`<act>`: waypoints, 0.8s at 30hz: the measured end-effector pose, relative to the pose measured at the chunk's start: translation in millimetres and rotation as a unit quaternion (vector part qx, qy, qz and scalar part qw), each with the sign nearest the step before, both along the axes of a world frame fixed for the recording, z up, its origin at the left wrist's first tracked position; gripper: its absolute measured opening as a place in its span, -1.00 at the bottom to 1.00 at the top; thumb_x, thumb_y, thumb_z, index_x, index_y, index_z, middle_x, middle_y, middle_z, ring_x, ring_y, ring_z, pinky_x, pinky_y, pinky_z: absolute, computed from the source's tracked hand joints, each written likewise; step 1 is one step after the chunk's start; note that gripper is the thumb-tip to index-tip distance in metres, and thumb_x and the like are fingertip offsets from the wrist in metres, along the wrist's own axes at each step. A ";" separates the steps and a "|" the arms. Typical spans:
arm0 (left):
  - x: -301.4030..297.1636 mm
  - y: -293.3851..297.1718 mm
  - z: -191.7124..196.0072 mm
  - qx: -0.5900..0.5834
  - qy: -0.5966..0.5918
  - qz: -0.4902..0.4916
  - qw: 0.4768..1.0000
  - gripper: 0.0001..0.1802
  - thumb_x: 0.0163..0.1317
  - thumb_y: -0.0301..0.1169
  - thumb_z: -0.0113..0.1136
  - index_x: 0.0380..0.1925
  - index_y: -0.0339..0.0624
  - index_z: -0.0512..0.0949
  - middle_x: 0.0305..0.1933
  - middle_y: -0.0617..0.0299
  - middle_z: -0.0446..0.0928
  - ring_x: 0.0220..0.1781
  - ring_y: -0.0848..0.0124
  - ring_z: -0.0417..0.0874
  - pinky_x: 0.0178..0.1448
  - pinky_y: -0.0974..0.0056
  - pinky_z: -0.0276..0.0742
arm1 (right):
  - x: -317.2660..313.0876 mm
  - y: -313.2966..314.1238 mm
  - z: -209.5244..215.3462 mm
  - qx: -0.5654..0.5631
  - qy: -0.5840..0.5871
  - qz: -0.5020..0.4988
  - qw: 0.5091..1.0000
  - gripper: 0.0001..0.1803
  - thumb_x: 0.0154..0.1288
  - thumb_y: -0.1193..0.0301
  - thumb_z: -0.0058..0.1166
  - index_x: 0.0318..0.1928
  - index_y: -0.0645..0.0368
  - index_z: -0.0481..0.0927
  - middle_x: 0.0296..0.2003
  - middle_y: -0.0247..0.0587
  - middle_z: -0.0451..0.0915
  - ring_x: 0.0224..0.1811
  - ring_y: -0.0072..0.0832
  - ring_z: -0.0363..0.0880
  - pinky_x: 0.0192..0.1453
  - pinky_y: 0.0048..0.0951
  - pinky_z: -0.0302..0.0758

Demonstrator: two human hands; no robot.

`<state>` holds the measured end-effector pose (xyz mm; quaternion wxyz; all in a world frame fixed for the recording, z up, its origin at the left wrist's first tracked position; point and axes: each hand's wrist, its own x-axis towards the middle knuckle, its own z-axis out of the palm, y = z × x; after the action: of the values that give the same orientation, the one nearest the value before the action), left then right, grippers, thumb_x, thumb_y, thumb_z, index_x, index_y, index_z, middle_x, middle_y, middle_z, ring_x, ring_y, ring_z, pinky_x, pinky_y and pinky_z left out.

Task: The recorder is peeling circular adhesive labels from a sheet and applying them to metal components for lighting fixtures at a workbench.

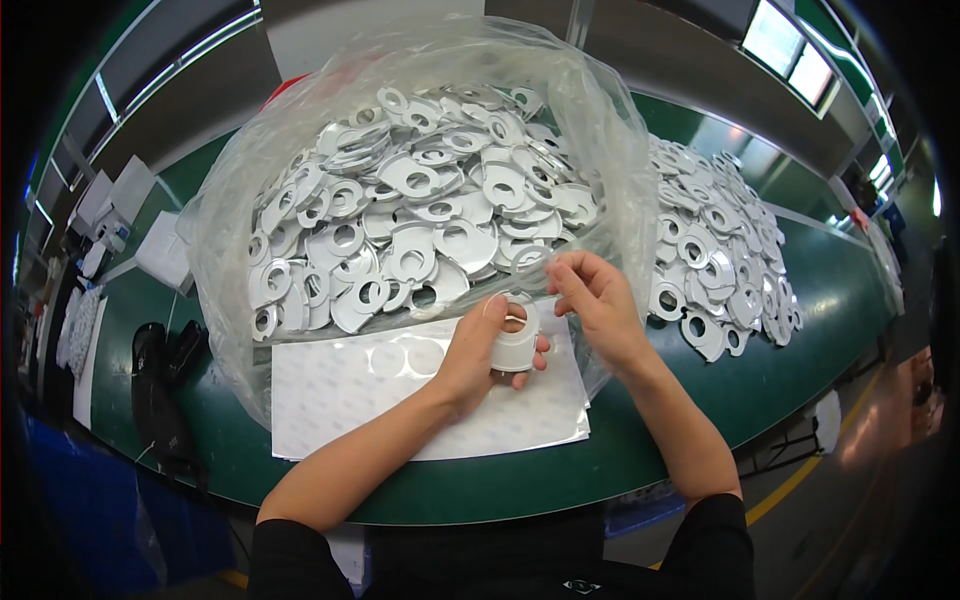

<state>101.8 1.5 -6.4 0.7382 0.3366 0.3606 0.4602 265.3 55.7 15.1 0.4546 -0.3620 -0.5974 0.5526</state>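
My left hand [478,345] holds a flat silver metal plate [515,350] with a round hole, thumb on its face and fingertips showing behind its right edge. Just to the right, my right hand [598,300] is closed in a pinch. A pale ring-like shape lies by its fingertips, but I cannot make out what they hold. Beneath both hands is a stack of white glossy sheets [335,410] with round outlines along the upper part. Beyond them, a large clear plastic bag [225,220] lies open around a heap of similar silver plates [410,262].
A second heap of silver plates [715,260] sits on the green table [640,440] at the right. On the left are a black object [160,400] and a white box [165,250]. The table's curved front edge runs close to my body.
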 end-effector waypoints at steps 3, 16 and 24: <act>1.4 0.5 -1.2 0.032 0.051 0.010 0.998 -0.55 0.40 0.04 -0.32 -0.06 -0.10 0.27 -0.29 0.09 0.51 -0.31 0.34 0.58 -0.43 0.38 0.41 | 0.4 0.2 -0.9 -0.001 0.006 0.006 1.000 -0.79 0.34 0.31 0.01 -0.24 0.22 0.51 -0.39 -0.44 0.47 -0.36 -0.73 0.39 -0.31 -0.64 0.40; -6.3 9.9 -11.0 -0.054 -0.134 0.014 0.989 -0.26 0.34 0.21 -0.60 -0.08 -0.16 0.41 -0.18 0.06 0.51 -0.26 0.31 0.55 -0.34 0.32 0.39 | -11.1 -8.7 -11.4 -0.030 -0.011 0.080 0.996 -0.84 0.31 0.41 0.05 -0.25 0.28 0.48 -0.30 -0.35 0.43 -0.48 -0.70 0.43 -0.38 -0.65 0.42; -4.9 9.2 -10.4 -0.038 -0.121 0.007 0.992 -0.27 0.35 0.20 -0.62 -0.11 -0.15 0.41 -0.21 0.12 0.50 -0.26 0.34 0.54 -0.34 0.33 0.38 | -11.3 -8.6 -13.9 -0.022 -0.034 0.073 0.997 -0.80 0.29 0.38 0.07 -0.31 0.31 0.51 -0.29 -0.33 0.42 -0.55 -0.74 0.42 -0.41 -0.68 0.41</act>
<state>96.9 10.7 -16.8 0.7852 0.2473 0.2882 0.4890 254.0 47.1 1.2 0.3845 -0.3462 -0.6249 0.5846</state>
